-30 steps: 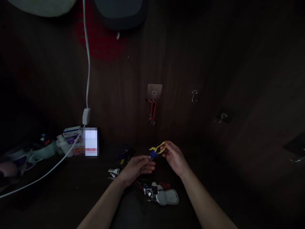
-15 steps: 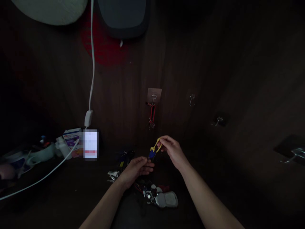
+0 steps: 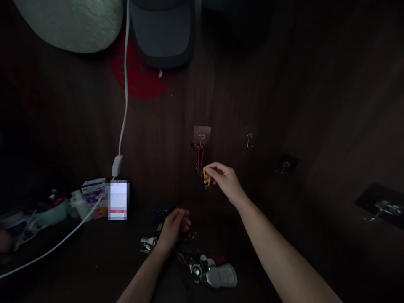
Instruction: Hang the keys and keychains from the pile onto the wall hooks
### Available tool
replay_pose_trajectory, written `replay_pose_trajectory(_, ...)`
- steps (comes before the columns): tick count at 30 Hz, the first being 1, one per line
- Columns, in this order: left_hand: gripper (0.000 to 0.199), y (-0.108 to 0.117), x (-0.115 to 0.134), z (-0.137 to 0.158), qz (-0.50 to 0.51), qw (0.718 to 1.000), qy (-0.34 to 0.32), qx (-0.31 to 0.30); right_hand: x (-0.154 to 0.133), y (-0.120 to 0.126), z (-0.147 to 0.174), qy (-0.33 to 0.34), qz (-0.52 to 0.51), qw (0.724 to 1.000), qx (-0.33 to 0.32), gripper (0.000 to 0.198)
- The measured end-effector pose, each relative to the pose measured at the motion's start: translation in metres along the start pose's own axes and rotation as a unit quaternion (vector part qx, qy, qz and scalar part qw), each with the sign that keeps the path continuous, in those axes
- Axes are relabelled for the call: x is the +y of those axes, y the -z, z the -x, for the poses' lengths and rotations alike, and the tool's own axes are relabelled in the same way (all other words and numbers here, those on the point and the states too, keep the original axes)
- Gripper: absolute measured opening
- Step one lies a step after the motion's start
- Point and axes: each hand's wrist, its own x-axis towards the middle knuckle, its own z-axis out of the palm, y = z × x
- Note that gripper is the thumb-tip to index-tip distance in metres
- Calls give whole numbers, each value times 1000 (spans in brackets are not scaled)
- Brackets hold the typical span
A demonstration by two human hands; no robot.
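Observation:
My right hand pinches a yellow cord loop at its top. A small dark piece hangs under the loop, its details lost in the dim light. Just left of it, a red strap with small metal parts hangs from a wall hook. My left hand is lower down over the dark surface, fingers loosely bent and apart, with nothing visible in them. Silver keys lie left of that wrist. To its right lies a keychain bunch with a grey, rounded fob.
More hooks, one a bare metal hook, are fixed along the wall to the right. A cap hangs above. On the left stand a lit, blurred screen, a box, a white bottle and a white cable.
My right hand has carried the yellow cord loop up toward the hanging red strap. My left hand has drawn away from the blue piece on the cord, down and left.

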Motion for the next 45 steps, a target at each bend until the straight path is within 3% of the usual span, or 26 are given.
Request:
replay_pose_trajectory(7,32,-2,0,1,-144,986,-78,7,-24,3,-32,41,18,998,44,24)
replay_pose_trajectory(15,31,-2,1,4,-174,980,-95,20,-41,-9,-59,32,7,996,83,19)
replay_pose_trajectory(23,30,-3,3,4,-177,981,-82,20,-28,-17,-71,-26,-6,996,89,17)
replay_pose_trajectory(31,31,-2,2,4,-192,978,-84,13,-17,-20,-69,-24,-28,996,87,20)
replay_pose_trajectory(39,28,-2,1,4,-209,974,-92,6,4,-17,-56,30,-52,994,88,32)
replay_pose_trajectory(45,27,-1,-1,4,-231,968,-100,0,24,-14,-46,-5,-79,990,117,26)
